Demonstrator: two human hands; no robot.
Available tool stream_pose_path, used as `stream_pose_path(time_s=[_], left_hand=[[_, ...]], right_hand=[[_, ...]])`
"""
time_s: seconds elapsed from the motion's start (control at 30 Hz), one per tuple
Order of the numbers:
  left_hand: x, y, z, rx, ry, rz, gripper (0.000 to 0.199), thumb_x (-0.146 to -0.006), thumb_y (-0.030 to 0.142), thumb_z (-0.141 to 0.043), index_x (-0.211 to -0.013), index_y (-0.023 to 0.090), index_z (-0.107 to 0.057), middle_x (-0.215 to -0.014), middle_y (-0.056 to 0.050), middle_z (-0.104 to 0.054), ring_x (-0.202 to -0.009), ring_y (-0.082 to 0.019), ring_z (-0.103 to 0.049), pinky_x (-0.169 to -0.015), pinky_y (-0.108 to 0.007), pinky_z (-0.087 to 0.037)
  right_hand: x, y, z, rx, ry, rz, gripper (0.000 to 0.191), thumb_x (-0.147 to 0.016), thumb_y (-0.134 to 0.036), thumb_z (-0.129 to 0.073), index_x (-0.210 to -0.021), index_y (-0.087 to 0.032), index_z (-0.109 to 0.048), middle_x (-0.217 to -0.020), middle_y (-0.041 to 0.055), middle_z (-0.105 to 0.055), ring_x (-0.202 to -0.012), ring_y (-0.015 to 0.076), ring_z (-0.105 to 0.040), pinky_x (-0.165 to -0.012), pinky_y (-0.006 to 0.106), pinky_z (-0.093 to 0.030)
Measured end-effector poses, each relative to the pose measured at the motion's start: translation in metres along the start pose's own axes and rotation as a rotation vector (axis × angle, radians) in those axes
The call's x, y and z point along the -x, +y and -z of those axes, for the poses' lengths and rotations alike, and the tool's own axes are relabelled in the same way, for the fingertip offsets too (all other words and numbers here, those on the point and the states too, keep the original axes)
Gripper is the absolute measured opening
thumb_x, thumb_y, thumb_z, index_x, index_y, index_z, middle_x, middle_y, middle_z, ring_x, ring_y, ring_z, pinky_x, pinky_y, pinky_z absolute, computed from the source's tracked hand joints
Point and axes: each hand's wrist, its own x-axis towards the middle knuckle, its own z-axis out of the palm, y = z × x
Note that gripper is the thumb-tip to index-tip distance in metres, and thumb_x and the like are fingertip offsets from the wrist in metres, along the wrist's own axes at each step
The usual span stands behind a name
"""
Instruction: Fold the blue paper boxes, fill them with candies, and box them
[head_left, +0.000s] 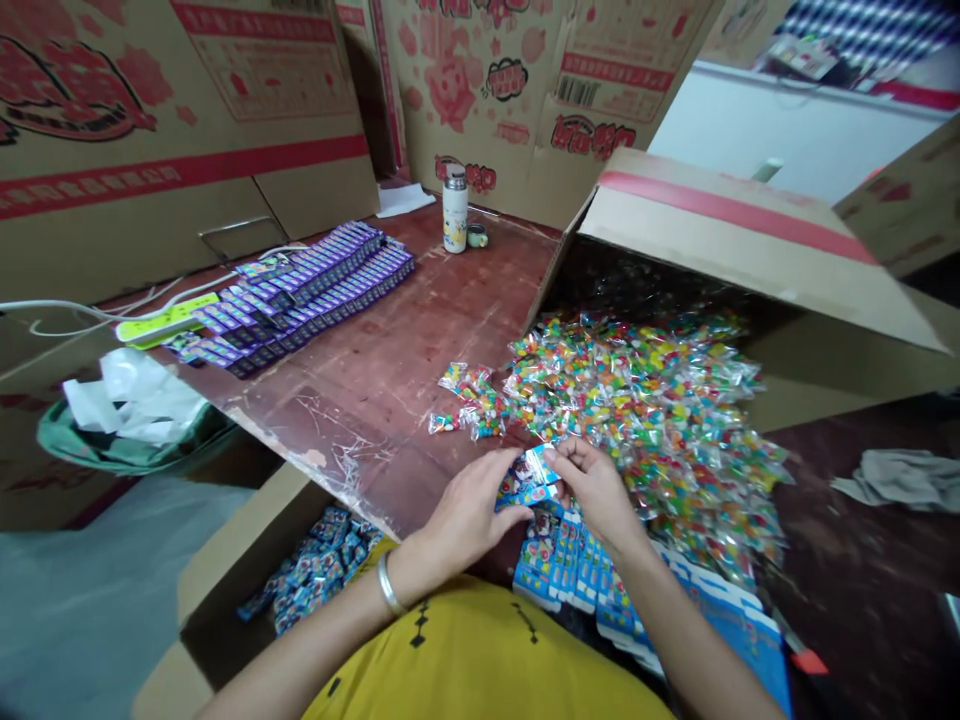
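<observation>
A small blue candy box [529, 478] is held between both hands above the table's near edge. My left hand [469, 508] grips it from the left, thumb below and fingers along its far side. My right hand [592, 483] pinches its right end with thumb and fingertips. Just beneath lie flat blue cartons [577, 565] in an overlapping row, and more of them [731, 625] are stacked under my right forearm. Beyond my right hand spreads a heap of clear candy packets [637, 410] filled with colourful sweets. A few loose packets [469, 398] lie left of the heap.
The heap spills from a tipped cardboard box [720, 215]. Purple boxes [315, 285] stand in rows at the back left, near a white bottle [454, 212]. An open carton [217, 560] of blue boxes [322, 565] sits below the table edge, beside a green bag [82, 450].
</observation>
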Motion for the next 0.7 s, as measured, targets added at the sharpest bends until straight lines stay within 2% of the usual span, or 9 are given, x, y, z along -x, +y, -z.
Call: stream_pose_path(time_s=[0.1, 0.17, 0.23, 0.33, 0.43, 0.57, 0.7], left_hand=[[-0.006, 0.001, 0.005, 0.246, -0.036, 0.09, 0.06, -0.073, 0.033, -0.074, -0.129, 0.023, -0.055, -0.131, -0.01, -0.057, -0.121, -0.029, -0.051, -0.107, -0.041, -0.034], [-0.009, 0.002, 0.011, 0.487, -0.106, 0.167, 0.057, -0.076, 0.032, -0.072, -0.129, 0.021, -0.055, -0.128, -0.01, -0.06, -0.119, -0.028, -0.054, -0.105, -0.041, -0.037], [-0.01, 0.002, 0.015, 0.682, -0.171, 0.214, 0.053, -0.079, 0.032, -0.069, -0.128, 0.019, -0.056, -0.125, -0.011, -0.062, -0.117, -0.027, -0.056, -0.104, -0.041, -0.038], [-0.008, 0.001, 0.018, 0.795, -0.242, 0.259, 0.051, -0.081, 0.032, -0.068, -0.128, 0.015, -0.057, -0.121, -0.013, -0.063, -0.112, -0.027, -0.058, -0.102, -0.04, -0.039], [-0.004, 0.0, 0.018, 0.793, -0.317, 0.284, 0.052, -0.08, 0.032, -0.068, -0.128, 0.014, -0.057, -0.12, -0.012, -0.064, -0.112, -0.028, -0.057, -0.101, -0.041, -0.039], [-0.001, 0.002, 0.019, 0.749, -0.43, 0.24, 0.05, -0.08, 0.032, -0.068, -0.127, 0.016, -0.058, -0.122, -0.01, -0.064, -0.112, -0.028, -0.057, -0.104, -0.041, -0.036], [0.0, 0.002, 0.021, 0.719, -0.491, 0.242, 0.048, -0.082, 0.031, -0.065, -0.127, 0.017, -0.058, -0.12, -0.008, -0.065, -0.109, -0.026, -0.058, -0.102, -0.041, -0.038]], right_hand=[[0.011, -0.003, -0.006, -0.009, -0.015, 0.122, 0.027, -0.089, -0.046, -0.053, -0.096, -0.022, -0.06, -0.06, -0.0034, -0.055, -0.046, 0.0118, -0.048, -0.04, 0.022, -0.037], [0.019, -0.004, -0.01, 0.04, -0.103, 0.199, 0.033, -0.092, -0.044, -0.049, -0.117, -0.023, -0.057, -0.072, -0.0005, -0.06, -0.053, 0.0126, -0.052, -0.045, 0.024, -0.04], [0.024, -0.005, -0.013, 0.111, -0.189, 0.258, 0.037, -0.092, -0.04, -0.052, -0.125, -0.024, -0.052, -0.076, -0.0004, -0.061, -0.057, 0.0127, -0.053, -0.051, 0.025, -0.043], [0.024, -0.009, -0.013, 0.2, -0.26, 0.279, 0.035, -0.088, -0.035, -0.06, -0.119, -0.024, -0.049, -0.071, -0.0034, -0.058, -0.06, 0.0127, -0.053, -0.057, 0.025, -0.043], [0.019, -0.018, -0.008, 0.237, -0.349, 0.23, 0.026, -0.085, -0.033, -0.065, -0.104, -0.023, -0.05, -0.068, -0.0047, -0.058, -0.058, 0.0115, -0.053, -0.055, 0.023, -0.041], [0.014, -0.029, 0.0, 0.246, -0.437, 0.126, 0.019, -0.083, -0.029, -0.067, -0.085, -0.021, -0.05, -0.06, -0.0058, -0.058, -0.051, 0.0098, -0.053, -0.049, 0.02, -0.04], [0.014, -0.034, 0.003, 0.265, -0.472, 0.048, 0.015, -0.083, -0.028, -0.066, -0.078, -0.02, -0.054, -0.054, -0.0049, -0.059, -0.042, 0.0085, -0.05, -0.041, 0.018, -0.037]])
